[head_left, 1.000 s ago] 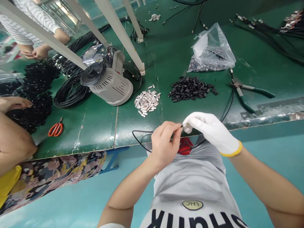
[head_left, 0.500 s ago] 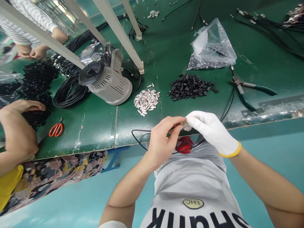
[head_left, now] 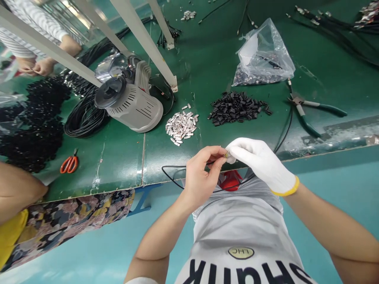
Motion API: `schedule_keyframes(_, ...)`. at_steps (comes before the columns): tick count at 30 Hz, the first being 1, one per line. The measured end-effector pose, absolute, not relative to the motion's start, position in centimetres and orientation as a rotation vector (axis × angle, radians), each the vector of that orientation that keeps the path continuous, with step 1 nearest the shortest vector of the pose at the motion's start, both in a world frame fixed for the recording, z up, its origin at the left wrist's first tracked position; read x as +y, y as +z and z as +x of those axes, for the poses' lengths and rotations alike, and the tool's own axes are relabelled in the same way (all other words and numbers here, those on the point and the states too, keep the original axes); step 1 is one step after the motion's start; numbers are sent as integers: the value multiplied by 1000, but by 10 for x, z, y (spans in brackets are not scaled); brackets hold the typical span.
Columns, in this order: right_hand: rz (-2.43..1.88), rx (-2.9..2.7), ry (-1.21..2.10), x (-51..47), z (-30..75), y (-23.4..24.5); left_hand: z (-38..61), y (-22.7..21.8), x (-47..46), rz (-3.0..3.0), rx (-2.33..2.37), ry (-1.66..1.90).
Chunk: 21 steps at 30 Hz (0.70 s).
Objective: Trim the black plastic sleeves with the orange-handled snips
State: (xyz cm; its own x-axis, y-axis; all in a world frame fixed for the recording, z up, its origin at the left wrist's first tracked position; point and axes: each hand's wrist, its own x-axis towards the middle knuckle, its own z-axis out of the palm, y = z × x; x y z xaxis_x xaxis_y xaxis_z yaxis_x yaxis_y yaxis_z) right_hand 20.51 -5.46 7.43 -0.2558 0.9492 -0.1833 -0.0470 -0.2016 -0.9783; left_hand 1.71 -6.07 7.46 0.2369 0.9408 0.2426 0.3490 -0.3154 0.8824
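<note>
My bare left hand pinches the end of a thin black cable, which loops out to the left and back under the hand. Opposite it, my right hand wears a white glove with a yellow cuff. Its thumb and forefinger are closed at the cable's tip, on a small yellowish metal piece mostly hidden by the fingers. Both hands meet over the table's front edge. Beyond them lie a heap of silver metal connector shells and a heap of short black plastic sleeves.
Pliers with green handles lie at right, near a clear plastic bag of small parts. Left are a grey machine, orange-handled snips, coiled black cables and a co-worker's arm. Another person's hands are farther back.
My hands have shifted very slightly left, still fingertip to fingertip. The co-worker's hand at left has withdrawn from the black pile, leaving only the arm near the edge.
</note>
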Motion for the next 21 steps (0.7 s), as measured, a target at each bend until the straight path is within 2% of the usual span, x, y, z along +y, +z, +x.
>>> schedule_keyframes(6,-1184,-1211,1581,-53,207,74,17,71,-58,1864,1208,1045)
schedule_keyframes(12,-1295,-1234,1411,-54,199,69,4,73,-51,2371,1350,769)
schedule_keyframes(16,-1381,-1330,1327,-49,209,70,-7,72,-46,2378,1355,743)
schedule_keyframes(18,-1535,-1476,1058,-40,240,69,-17,71,-42,2254,1410,789)
schedule_keyframes(21,-1930,-1648,304,-24,316,68,-34,70,-32,1995,1547,862)
